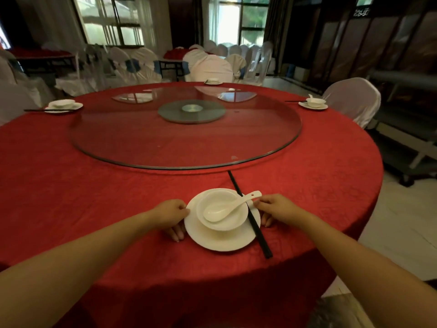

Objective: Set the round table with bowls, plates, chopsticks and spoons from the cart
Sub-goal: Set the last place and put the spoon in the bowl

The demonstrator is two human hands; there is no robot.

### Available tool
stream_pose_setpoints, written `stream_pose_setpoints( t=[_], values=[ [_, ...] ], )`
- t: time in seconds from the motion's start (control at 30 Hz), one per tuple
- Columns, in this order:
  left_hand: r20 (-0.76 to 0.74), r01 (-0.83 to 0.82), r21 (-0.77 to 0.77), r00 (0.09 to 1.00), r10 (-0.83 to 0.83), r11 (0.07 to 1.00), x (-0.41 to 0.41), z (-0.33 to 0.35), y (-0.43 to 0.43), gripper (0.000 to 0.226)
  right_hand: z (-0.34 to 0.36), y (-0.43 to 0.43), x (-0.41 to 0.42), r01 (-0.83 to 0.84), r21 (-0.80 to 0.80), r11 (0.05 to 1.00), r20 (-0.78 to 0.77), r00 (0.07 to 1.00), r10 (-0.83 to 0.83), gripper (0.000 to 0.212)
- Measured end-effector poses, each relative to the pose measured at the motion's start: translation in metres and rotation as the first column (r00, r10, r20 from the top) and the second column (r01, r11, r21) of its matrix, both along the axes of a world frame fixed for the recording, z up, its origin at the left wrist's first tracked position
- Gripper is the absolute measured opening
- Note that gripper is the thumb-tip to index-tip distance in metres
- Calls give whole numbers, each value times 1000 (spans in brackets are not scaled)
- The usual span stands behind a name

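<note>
A white plate (212, 240) lies near the front edge of the round table (94, 197) under its red cloth. On the plate sits a white bowl (233, 221) holding a white spoon (220, 213), whose handle points right. Black chopsticks (259, 235) lie across the plate's right side. My left hand (171, 215) pinches the plate's left rim. My right hand (275, 207) grips the plate's right rim, its fingertips by the spoon handle and the chopsticks.
A glass turntable (186, 131) covers the table's middle. Set places lie at far left (63, 105), far right (313, 103) and at the back (212, 81). A white-covered chair (354, 100) stands at right. A grey cart (406, 147) stands beyond the right edge.
</note>
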State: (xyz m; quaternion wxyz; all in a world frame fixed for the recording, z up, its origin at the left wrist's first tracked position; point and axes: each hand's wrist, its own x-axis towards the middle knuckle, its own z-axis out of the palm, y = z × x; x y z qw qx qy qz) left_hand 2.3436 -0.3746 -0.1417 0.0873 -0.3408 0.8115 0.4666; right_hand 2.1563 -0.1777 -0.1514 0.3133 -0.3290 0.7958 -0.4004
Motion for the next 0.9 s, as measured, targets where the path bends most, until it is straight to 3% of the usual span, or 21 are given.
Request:
stream_pose_setpoints(
  t=[0.27, 0.9],
  values=[
    [68, 29, -35, 997, -26, 999, -9, 4, 0, 32, 6, -5, -1, 11, 47, 999, 109, 994, -16, 21],
    [61, 15, 47, 998, -18, 999, -13, 16, 5, 31, 8, 4, -10, 22, 65, 998, 118, 993, -30, 14]
  ],
)
